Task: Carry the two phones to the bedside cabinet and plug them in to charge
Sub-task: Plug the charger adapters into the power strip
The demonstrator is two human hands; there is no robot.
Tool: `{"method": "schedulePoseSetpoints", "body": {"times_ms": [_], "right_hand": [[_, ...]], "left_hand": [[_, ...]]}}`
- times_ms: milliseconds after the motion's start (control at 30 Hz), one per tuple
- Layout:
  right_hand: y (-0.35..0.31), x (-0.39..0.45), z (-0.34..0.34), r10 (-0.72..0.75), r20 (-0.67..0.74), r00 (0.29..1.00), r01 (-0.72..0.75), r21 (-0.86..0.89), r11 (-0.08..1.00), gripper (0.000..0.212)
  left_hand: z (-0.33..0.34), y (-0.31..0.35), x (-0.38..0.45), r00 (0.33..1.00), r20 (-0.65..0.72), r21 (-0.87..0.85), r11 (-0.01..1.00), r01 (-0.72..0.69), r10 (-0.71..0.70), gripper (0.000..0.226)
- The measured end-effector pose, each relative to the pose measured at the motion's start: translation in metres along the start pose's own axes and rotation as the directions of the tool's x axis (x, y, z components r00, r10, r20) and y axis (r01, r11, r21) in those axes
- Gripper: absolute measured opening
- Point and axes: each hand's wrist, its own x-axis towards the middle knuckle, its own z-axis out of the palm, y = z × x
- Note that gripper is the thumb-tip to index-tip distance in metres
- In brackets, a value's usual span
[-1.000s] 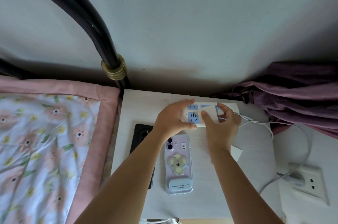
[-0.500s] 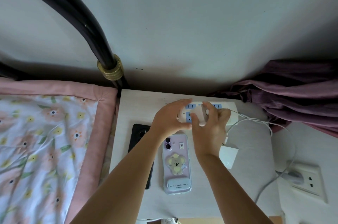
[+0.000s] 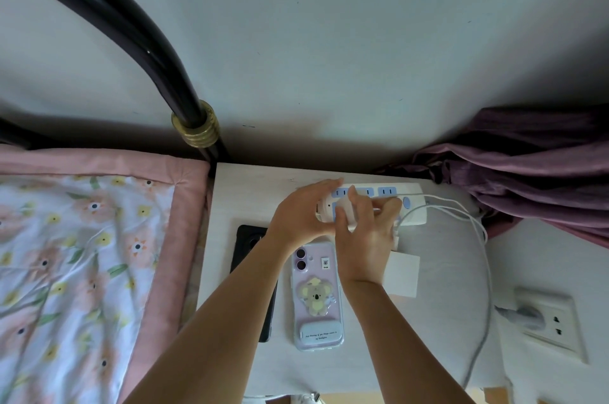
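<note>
Two phones lie face down on the white bedside cabinet (image 3: 227, 271). The purple phone (image 3: 318, 298) has a koala grip on its case. The black phone (image 3: 245, 245) lies to its left, partly under my left forearm. At the back of the cabinet is a white power strip (image 3: 395, 197) with blue sockets. My left hand (image 3: 303, 215) steadies the strip's left end. My right hand (image 3: 365, 235) grips a white charger plug (image 3: 344, 212) pressed against the strip's left sockets. White cables (image 3: 461, 215) run off to the right.
A second white charger block (image 3: 402, 275) lies right of the purple phone. A wall socket (image 3: 550, 324) with a grey plug is at the right. The bed with floral bedding (image 3: 82, 255) and a black metal headboard (image 3: 131, 37) stands left; purple fabric (image 3: 527, 172) is heaped at the back right.
My right hand has moved left along the power strip with the white plug, from its right part to its left sockets. The left hand stayed on the strip's left end.
</note>
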Motion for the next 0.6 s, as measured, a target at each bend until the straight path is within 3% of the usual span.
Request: {"method": "schedulePoseSetpoints", "body": {"times_ms": [167, 433, 600], "right_hand": [[-0.001, -0.002, 0.001, 0.011, -0.007, 1.000, -0.011, 0.025, 1.000, 0.031], [-0.001, -0.008, 0.013, 0.013, 0.048, 0.999, -0.011, -0.053, 0.999, 0.028], [0.001, -0.017, 0.000, -0.025, 0.141, 0.990, 0.025, 0.002, 1.000, 0.041]], "left_hand": [[-0.006, -0.001, -0.001, 0.999, 0.031, 0.005, 1.000, -0.018, 0.017, 0.086], [-0.014, 0.007, 0.000, 0.999, 0.046, -0.001, 1.000, 0.005, -0.005, 0.075], [-0.016, 0.013, -0.002, 0.998, 0.064, -0.005, 1.000, 0.024, -0.023, 0.076]]}}
